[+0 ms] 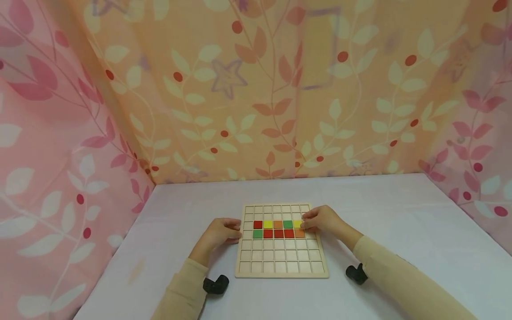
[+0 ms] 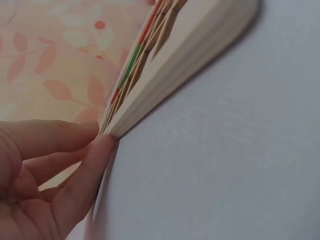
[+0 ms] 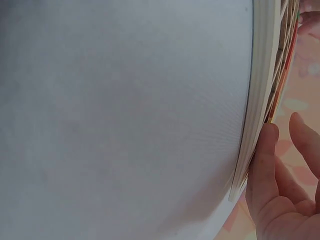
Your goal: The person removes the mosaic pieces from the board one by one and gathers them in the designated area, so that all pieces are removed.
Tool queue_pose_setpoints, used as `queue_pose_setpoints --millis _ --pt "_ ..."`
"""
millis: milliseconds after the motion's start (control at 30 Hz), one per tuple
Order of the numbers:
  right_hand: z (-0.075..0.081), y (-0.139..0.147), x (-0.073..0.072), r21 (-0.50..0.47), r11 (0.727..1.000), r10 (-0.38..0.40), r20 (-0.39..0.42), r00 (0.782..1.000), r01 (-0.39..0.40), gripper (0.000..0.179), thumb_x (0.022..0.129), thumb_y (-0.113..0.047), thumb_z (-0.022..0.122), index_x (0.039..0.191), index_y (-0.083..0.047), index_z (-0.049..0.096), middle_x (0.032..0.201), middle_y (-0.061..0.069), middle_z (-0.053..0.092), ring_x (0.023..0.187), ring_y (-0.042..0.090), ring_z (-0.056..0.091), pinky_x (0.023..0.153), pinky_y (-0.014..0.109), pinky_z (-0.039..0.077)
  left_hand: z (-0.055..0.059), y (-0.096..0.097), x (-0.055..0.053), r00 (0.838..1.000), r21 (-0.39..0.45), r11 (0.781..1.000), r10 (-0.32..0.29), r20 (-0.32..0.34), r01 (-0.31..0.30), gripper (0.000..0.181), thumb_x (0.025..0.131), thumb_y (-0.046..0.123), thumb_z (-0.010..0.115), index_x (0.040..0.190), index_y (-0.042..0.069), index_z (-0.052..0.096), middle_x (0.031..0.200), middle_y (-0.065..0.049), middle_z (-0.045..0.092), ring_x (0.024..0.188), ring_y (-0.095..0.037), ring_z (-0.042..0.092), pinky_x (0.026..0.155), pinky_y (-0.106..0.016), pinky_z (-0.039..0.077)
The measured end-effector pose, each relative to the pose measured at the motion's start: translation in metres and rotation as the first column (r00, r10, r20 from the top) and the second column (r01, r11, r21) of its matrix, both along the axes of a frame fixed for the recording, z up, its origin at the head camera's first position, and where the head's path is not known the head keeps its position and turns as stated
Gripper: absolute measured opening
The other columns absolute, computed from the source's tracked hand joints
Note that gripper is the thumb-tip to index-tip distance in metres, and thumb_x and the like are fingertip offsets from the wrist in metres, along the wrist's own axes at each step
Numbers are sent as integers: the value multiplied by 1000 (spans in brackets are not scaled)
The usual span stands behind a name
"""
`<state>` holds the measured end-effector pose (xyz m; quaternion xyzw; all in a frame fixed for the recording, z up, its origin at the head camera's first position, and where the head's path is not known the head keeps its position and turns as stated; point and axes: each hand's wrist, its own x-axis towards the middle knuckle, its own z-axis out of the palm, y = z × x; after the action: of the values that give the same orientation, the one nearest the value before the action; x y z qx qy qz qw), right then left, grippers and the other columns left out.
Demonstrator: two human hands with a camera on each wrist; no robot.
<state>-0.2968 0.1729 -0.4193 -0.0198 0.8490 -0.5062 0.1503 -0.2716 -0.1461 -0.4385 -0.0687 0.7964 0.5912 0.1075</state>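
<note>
A square wooden grid board [image 1: 280, 275] lies flat on the table, with two rows of red, yellow, orange and green square tiles [image 1: 278, 233] across its middle. At its left edge is my left hand [image 1: 220, 232]; in the left wrist view the thumb and forefinger [image 2: 95, 165] pinch the board's rim. My right hand [image 1: 325, 219] is at the opposite edge, its fingertips beside the yellow tile [image 1: 298, 224] that ends the upper row. In the right wrist view the thumb [image 3: 266, 160] rests against the board's side, while a raised finger [image 3: 302, 135] stands apart from it.
White cloth covers the table [image 1: 192, 200]. Patterned fabric walls [image 1: 256, 89] rise at the back and both sides. A black wrist-worn piece [image 1: 216, 285] sits by the left sleeve, and another [image 1: 356, 274] by the right sleeve.
</note>
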Motion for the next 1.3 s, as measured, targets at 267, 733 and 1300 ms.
queue_pose_setpoints --millis 267,733,1300 --pt "-3 -3 -2 -28 1000 -3 17 1000 4 37 81 -4 79 113 12 68 93 11 75 73 10 70 71 28 62 -3 -2 -1 999 -10 999 -33 -21 33 44 80 -15 68 123 -9 64 102 -16 66 77 -13 63 71 -30 63" --pt "-3 -3 -4 -67 998 -9 43 999 12 30 83 -2 76 108 13 69 87 12 76 73 9 71 69 26 62 -3 1 -2 1000 8 1000 -18 -8 18 42 81 -14 68 121 -6 65 98 -12 63 76 -14 62 67 -29 62" --pt "-6 -5 -7 -72 996 -50 38 998 52 23 83 1 75 101 13 71 81 10 76 65 7 68 63 23 61 -2 -1 1 999 -9 999 -34 -12 34 42 82 -13 69 123 -6 64 98 -12 62 74 -12 62 68 -30 62"
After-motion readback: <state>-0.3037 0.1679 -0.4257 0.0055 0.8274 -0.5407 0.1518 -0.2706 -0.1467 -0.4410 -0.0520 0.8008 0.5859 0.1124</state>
